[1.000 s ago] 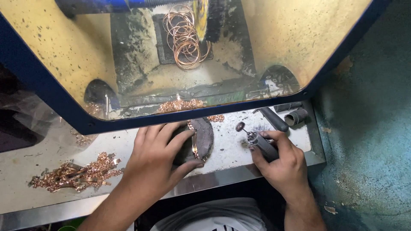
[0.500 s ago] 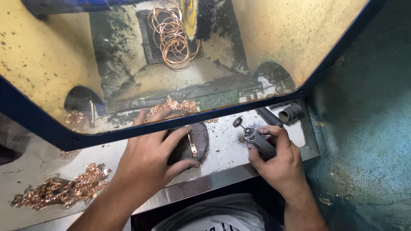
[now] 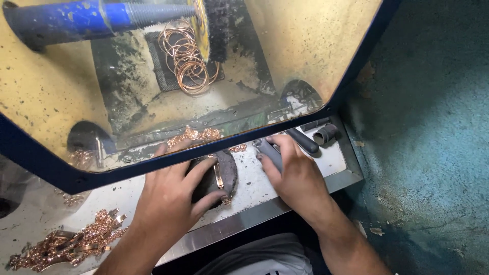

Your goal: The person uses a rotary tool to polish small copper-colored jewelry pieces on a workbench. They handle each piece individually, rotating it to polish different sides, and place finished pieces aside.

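Observation:
My left hand [image 3: 170,201] rests on a dark round pad [image 3: 224,173] on the metal shelf, its fingers pinning a small copper-coloured piece [image 3: 218,175] against the pad. My right hand [image 3: 295,175] lies to the right of the pad and grips a small grey rotary tool [image 3: 269,151], whose tip points away toward the blue frame. Most of the tool is hidden under the fingers.
A blue-framed yellow enclosure [image 3: 61,175] holds a spindle [image 3: 76,20], a buffing wheel [image 3: 216,25] and copper rings [image 3: 188,61]. Copper pieces lie heaped at the left [image 3: 66,244] and beside the frame [image 3: 196,136]. Dark tool handles [image 3: 313,136] lie at the right of the shelf [image 3: 254,216].
My right hand has turned palm-down over the rotary tool and moved toward the frame. My left hand stays on the pad. The view has tilted up, showing more of the enclosure.

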